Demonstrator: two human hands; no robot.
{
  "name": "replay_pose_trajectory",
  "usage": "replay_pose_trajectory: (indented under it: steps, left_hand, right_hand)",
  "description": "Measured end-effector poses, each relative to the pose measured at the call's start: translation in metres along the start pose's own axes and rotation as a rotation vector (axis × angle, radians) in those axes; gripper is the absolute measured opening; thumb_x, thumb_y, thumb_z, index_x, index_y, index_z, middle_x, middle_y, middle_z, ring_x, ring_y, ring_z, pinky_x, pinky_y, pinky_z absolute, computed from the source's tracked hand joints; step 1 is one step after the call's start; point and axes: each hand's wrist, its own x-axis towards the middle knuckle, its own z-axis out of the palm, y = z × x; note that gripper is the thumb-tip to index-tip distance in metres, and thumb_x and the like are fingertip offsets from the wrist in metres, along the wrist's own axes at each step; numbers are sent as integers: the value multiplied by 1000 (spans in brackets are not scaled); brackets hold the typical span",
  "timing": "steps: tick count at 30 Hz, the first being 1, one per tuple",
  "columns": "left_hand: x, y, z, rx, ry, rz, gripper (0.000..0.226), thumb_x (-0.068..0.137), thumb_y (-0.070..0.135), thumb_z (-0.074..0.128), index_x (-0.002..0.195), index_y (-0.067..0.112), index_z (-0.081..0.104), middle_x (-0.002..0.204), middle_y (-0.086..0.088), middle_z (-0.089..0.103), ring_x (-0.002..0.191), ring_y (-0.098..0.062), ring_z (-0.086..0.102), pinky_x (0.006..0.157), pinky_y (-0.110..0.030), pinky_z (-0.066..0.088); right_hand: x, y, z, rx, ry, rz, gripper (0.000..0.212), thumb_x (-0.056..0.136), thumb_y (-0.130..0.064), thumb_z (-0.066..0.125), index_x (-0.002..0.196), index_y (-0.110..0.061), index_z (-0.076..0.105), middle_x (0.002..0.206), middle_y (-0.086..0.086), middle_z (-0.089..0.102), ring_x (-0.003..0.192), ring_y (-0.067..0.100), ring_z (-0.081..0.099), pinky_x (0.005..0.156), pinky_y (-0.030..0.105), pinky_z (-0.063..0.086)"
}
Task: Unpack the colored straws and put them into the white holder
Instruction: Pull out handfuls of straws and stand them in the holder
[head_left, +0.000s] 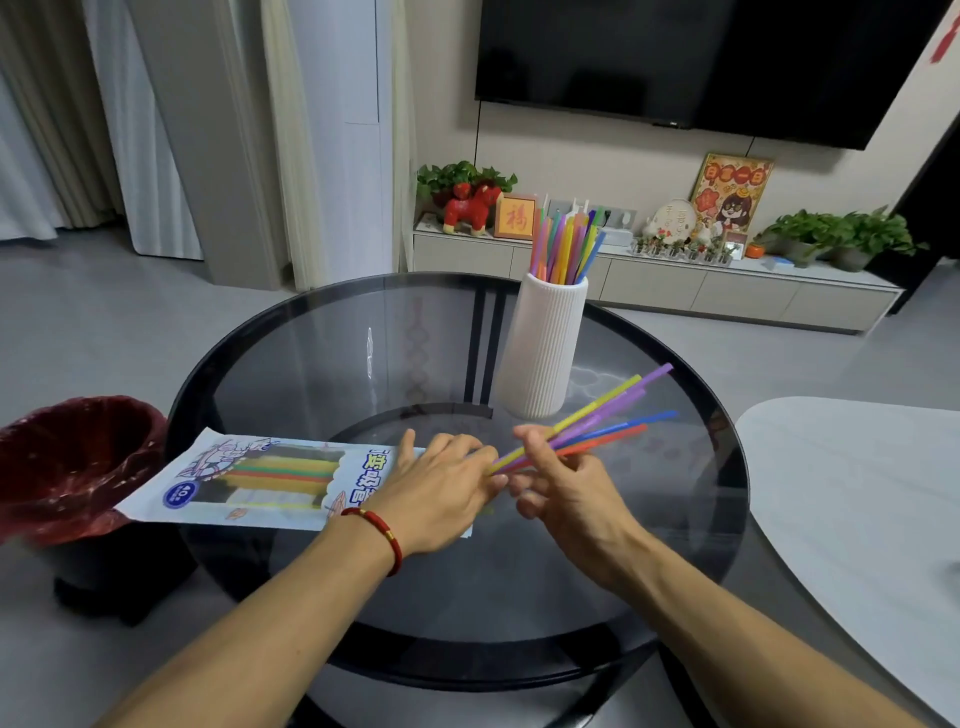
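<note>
A white ribbed holder (540, 348) stands upright on the round glass table (311, 353), with several colored straws (566, 244) sticking out of its top. A printed straw package (249, 480) lies flat at the table's left, with more straws visible through its window. My left hand (441, 493) rests on the package's right end, fingers spread flat. My right hand (566, 483) is closed on a small bunch of straws (602, 415), yellow, purple, blue and orange, which fans out up and to the right, just below the holder.
A bin with a dark red liner (67, 467) stands beside the table's left edge. A white tabletop (857, 493) fills the right. Behind are a TV cabinet (675, 280) with plants and ornaments, and curtains at the far left.
</note>
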Motion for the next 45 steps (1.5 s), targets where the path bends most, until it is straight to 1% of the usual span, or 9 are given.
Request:
replay_pose_trajectory:
  steps: [4, 7, 12, 16, 19, 25, 32, 37, 45]
  left_hand:
    - [-1, 2, 0, 14, -15, 19, 24, 103, 45, 30, 105, 28, 45, 123, 6, 48, 125, -18, 40, 115, -63, 13]
    - [-2, -1, 0, 41, -41, -3, 24, 104, 43, 30, 107, 25, 46, 123, 6, 47, 124, -18, 40, 115, -64, 14]
    - [-1, 4, 5, 50, -46, 44, 27, 105, 42, 28, 113, 24, 47, 127, 4, 48, 126, -20, 39, 114, -64, 14]
    - [-1, -1, 5, 33, -46, 3, 29, 99, 51, 37, 114, 28, 44, 126, 6, 47, 129, -19, 38, 114, -65, 15]
    - [-1, -13, 7, 88, -121, -53, 56, 95, 61, 38, 141, 28, 36, 148, 2, 38, 141, -21, 29, 116, -65, 9]
    - [0, -17, 14, 156, -136, -46, 58, 96, 62, 34, 145, 30, 35, 153, -3, 30, 144, -23, 23, 117, -65, 5]
    - [-1, -17, 15, 162, -149, -47, 59, 95, 62, 33, 145, 31, 34, 156, -5, 27, 145, -25, 21, 117, -65, 3]
    - [-1, -20, 17, 162, -155, -41, 59, 95, 61, 33, 147, 31, 33, 157, -5, 25, 146, -25, 19, 117, -65, 2]
    - [1, -20, 19, 180, -159, -43, 58, 95, 61, 32, 145, 31, 34, 156, -6, 27, 144, -27, 22, 117, -66, 4]
  right_hand:
    - [6, -2, -3, -206, 137, -131, 12, 87, -22, 73, 81, -12, 73, 56, 4, 50, 52, 18, 42, 49, 27, 39]
    - [12, -16, -15, -157, 235, -178, 12, 93, -9, 68, 87, 1, 69, 60, 9, 46, 52, 18, 38, 44, 25, 33]
    - [0, 1, 1, -237, 63, -98, 26, 101, -20, 66, 84, 0, 68, 56, 7, 50, 49, 15, 45, 44, 23, 36]
    - [4, -25, -4, -356, 236, -197, 23, 95, -4, 58, 73, -2, 65, 42, 3, 50, 37, 16, 42, 36, 20, 31]
    - [2, -65, -27, -554, 332, -359, 25, 94, -9, 61, 71, -4, 69, 42, 6, 55, 34, 16, 48, 34, 20, 38]
    - [18, -109, -33, -1065, 344, -468, 28, 101, -21, 62, 77, -10, 72, 58, 4, 67, 41, 12, 65, 44, 16, 53]
    - [35, -48, -30, -1255, 271, -281, 35, 100, -16, 59, 75, 7, 66, 65, 17, 73, 58, 32, 71, 64, 51, 62]
    - [38, -26, -41, -1245, 190, -231, 30, 101, -17, 58, 76, -2, 67, 59, 3, 75, 49, 13, 69, 62, 34, 63]
    - [38, -13, -54, -1154, 204, -151, 28, 105, -24, 60, 81, -12, 69, 65, 5, 75, 49, 17, 71, 45, 22, 57]
